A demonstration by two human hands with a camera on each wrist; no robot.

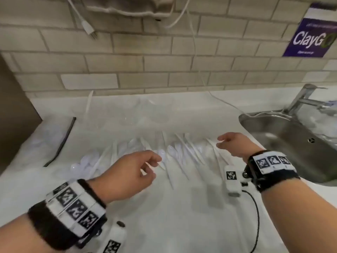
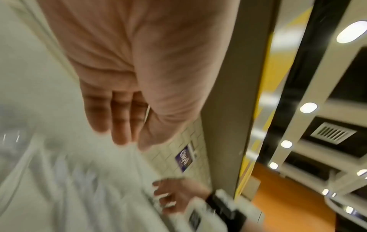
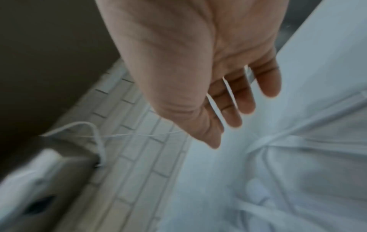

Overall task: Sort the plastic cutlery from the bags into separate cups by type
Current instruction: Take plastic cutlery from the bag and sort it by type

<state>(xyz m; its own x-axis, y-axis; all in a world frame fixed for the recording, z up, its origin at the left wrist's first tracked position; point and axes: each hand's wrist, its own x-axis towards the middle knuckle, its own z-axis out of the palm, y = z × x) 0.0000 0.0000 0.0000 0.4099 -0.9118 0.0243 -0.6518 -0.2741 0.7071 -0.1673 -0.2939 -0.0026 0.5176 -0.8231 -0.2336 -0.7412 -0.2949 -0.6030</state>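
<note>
White plastic cutlery lies spread across the middle of the white counter, with a cluster of spoons at its left end. Clear cups stand in a row by the tiled wall, and the leftmost cup holds one upright white piece. My left hand hovers over the spread with its fingers curled. It pinches a thin white cutlery piece between thumb and fingers, and I cannot tell its type. My right hand hangs over the right end of the spread, fingers apart and holding nothing.
A clear plastic bag with a dark strip lies at the left. A steel sink with its tap sits at the right. A thin white cable trails over the counter. A brown panel bounds the left.
</note>
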